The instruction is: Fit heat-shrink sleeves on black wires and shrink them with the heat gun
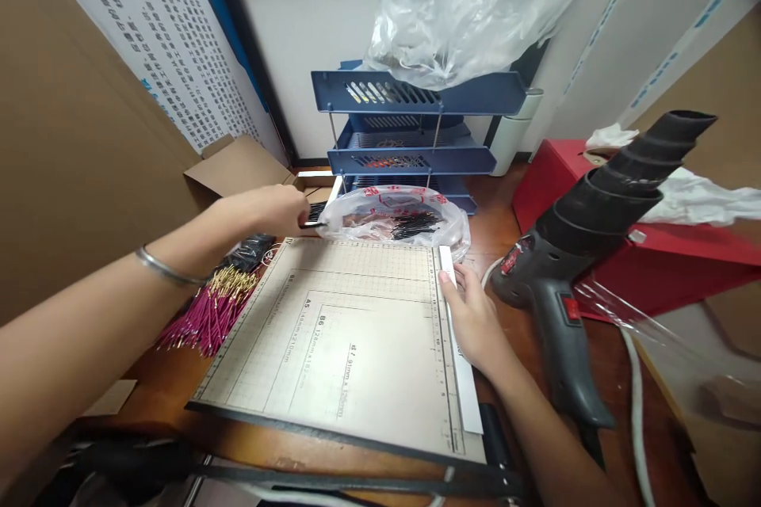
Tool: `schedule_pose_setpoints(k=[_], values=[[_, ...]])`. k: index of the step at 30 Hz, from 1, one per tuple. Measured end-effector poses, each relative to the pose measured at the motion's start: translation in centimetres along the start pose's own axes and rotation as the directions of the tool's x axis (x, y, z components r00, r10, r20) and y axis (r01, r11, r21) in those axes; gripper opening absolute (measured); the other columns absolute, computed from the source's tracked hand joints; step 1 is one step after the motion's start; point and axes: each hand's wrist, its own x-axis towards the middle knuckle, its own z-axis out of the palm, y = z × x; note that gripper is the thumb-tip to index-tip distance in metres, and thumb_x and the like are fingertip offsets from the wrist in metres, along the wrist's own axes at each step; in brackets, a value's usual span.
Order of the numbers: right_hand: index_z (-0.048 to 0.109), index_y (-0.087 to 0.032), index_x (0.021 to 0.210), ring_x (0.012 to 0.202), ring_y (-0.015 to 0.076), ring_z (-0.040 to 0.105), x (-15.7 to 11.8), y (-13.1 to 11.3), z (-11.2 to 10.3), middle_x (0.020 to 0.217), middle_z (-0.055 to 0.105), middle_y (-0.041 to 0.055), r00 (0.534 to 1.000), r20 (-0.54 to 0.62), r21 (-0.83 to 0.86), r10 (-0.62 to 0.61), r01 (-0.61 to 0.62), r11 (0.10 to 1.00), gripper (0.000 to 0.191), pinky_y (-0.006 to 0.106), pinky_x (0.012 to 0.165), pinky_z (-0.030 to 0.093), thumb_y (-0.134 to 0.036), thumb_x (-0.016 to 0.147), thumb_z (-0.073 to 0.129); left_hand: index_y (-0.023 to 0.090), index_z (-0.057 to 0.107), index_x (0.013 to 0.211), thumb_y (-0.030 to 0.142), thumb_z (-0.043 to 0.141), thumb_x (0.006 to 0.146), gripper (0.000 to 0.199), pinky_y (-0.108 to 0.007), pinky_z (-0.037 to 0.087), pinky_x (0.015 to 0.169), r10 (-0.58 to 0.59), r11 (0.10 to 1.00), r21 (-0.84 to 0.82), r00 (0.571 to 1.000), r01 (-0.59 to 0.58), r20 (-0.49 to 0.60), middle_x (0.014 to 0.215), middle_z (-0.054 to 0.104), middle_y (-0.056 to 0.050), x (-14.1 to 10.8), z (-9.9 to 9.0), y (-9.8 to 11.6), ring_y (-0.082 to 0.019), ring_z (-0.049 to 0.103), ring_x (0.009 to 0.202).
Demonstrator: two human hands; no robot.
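Note:
A paper trimmer (380,317) with printed size lines lies on the wooden table. My left hand (277,210) is closed beyond its far left corner, with a thin black piece (312,225) pinched in its fingertips. That piece is beside a clear plastic bag (357,210) holding a bundle of thin black pieces (414,225). My right hand (472,317) grips the white strip (464,380) along the trimmer's right edge, thumb on top; some of its fingers are hidden. Left of the trimmer lies a pile of magenta wires with gold-coloured ends (217,305).
A grey heat gun (562,293) with a black nozzle stands at the right, its cable beside it. Behind it is a red box (642,253) with tissue. Blue stacked trays (410,160) carry a plastic bag (469,8). An open cardboard box (243,162) is at the back left.

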Motion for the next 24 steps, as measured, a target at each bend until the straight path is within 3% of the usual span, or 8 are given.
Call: schedule_pose_setpoints(k=[2,4,9,12,16,24], values=[[0.055,-0.019,0.140,0.140,0.0368,0.057,0.0,-0.1,0.0,0.149,0.062,0.0181,1.000,0.006,-0.007,-0.012,0.012,1.000,0.069,0.057,0.118,0.041,-0.069,0.093,0.046,0.023,0.081,0.091,0.029,0.067,0.075,0.022,-0.033,0.046,0.071,-0.070,0.996,0.051,0.998,0.070,-0.009,0.091,0.077,-0.008,2.0,0.5,-2.4,-0.027,0.070,0.083],[0.055,-0.019,0.140,0.140,0.0368,0.057,0.0,-0.1,-0.1,0.148,0.062,0.0184,1.000,0.016,-0.009,-0.023,0.023,1.000,0.070,0.056,0.117,0.042,-0.070,0.094,0.045,0.024,0.081,0.098,0.028,0.066,0.075,0.028,-0.033,0.048,0.075,-0.104,0.989,0.105,0.994,0.107,-0.029,0.099,0.078,-0.010,3.8,1.1,-3.4,-0.030,0.071,0.090],[0.054,-0.019,0.143,0.142,0.0363,0.056,0.3,0.4,-0.1,0.151,0.061,0.0177,0.999,0.035,-0.004,-0.026,0.026,1.000,0.076,0.055,0.117,0.042,-0.074,0.091,0.046,0.020,0.081,0.104,0.029,0.065,0.078,0.032,-0.034,0.050,0.087,-0.135,0.988,0.060,0.988,0.139,-0.073,0.111,0.078,-0.016,6.2,2.7,-2.8,-0.033,0.071,0.105],[0.053,-0.020,0.144,0.142,0.0356,0.056,0.5,0.7,-0.1,0.152,0.061,0.0166,0.999,0.044,0.000,-0.025,0.025,1.000,0.077,0.055,0.118,0.041,-0.075,0.091,0.045,0.023,0.080,0.108,0.029,0.067,0.077,0.035,-0.034,0.050,0.089,-0.137,0.990,-0.036,0.988,0.134,-0.076,0.117,0.077,-0.014,6.5,3.4,-3.0,-0.033,0.071,0.107],[0.053,-0.021,0.144,0.142,0.0361,0.056,0.6,0.8,0.0,0.151,0.061,0.0170,0.999,0.040,-0.002,-0.020,0.021,1.000,0.076,0.055,0.117,0.041,-0.075,0.091,0.048,0.027,0.079,0.114,0.033,0.067,0.077,0.039,-0.031,0.050,0.087,-0.220,0.974,-0.085,0.971,0.212,-0.096,0.122,0.077,-0.011,6.1,4.4,-5.0,-0.032,0.070,0.109],[0.055,-0.021,0.140,0.139,0.0343,0.059,0.4,0.6,-0.1,0.146,0.065,0.0161,0.998,0.039,0.015,-0.040,0.039,0.999,0.070,0.053,0.116,0.042,-0.071,0.092,0.050,0.028,0.082,0.112,0.054,0.065,0.078,0.047,-0.033,0.052,0.084,-0.300,0.931,-0.211,0.953,0.299,0.025,0.121,0.077,-0.011,5.8,5.3,-7.0,-0.032,0.069,0.107]])
